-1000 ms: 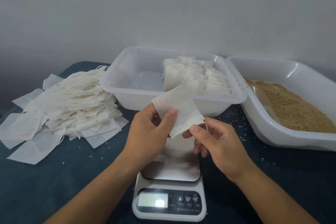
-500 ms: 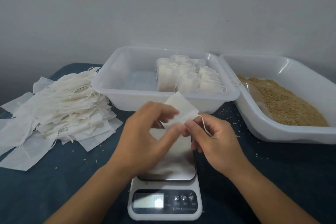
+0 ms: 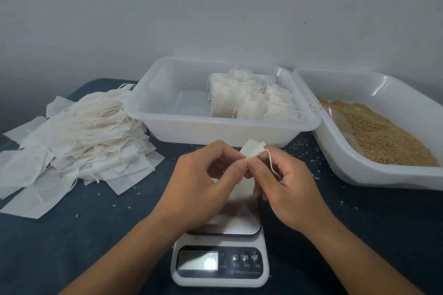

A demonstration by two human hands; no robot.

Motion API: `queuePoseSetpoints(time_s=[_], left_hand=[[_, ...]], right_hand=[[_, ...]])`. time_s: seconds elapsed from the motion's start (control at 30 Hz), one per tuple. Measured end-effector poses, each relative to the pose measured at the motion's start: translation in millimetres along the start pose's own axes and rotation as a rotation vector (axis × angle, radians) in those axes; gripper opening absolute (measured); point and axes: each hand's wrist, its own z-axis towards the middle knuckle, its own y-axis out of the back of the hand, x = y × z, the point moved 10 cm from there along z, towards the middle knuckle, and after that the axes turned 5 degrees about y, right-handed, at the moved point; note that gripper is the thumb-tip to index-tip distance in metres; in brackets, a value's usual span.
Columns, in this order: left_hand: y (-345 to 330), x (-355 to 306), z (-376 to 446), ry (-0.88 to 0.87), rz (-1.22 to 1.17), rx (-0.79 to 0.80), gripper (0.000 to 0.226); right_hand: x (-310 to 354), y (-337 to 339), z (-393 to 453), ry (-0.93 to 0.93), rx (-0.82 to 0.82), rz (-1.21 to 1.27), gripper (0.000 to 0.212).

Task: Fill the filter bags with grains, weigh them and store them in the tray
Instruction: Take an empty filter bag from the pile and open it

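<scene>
Both hands meet above the white kitchen scale (image 3: 220,261) at the table's front. My left hand (image 3: 199,184) and my right hand (image 3: 285,189) each pinch the top edge of one empty white filter bag (image 3: 253,148); its drawstring loops over my right fingers. The bag's lower part hangs between the hands, partly hidden. Behind them the clear plastic tray (image 3: 191,127) holds several filled bags (image 3: 251,100) stood in rows on its right side. A white tub (image 3: 383,175) at the right holds brown grains (image 3: 383,136).
A loose heap of empty filter bags (image 3: 79,141) with strings lies on the dark blue table cover at the left. Stray grains (image 3: 311,160) are scattered on the cover between tray and tub. A plain grey wall rises behind.
The bag has dropped lower and is bunched between the hands; my fingertips have come together on its top edge. The view shifted slightly left and down.
</scene>
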Motion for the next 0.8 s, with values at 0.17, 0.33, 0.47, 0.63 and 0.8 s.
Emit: queuePoseSetpoints(time_s=[0.17,0.33,0.47,0.63,0.8], left_hand=[[2.1,9.4,0.7,0.065,0.011,-0.031,0.012],[3.8,9.3,1.0,0.067,0.063,-0.065,0.013],[17.8,7.5,1.3,0.056,0.150,-0.197,0.012],[24.1,0.9,1.4,-0.034,0.337,-0.248,0.013],[26.5,-1.0,0.6,-0.059,0.409,-0.259,0.013]], right_hand=[[4.7,-3.0,-0.5,0.021,0.009,-0.030,0.029],[4.7,-1.5,-2.2,0.029,0.009,-0.090,0.028],[2.4,-0.5,-3.2,-0.006,0.028,-0.047,0.020],[-0.4,-3.6,-3.4,-0.005,0.069,-0.128,0.020],[50.3,15.2,-10.5,0.458,-0.166,-0.404,0.018]])
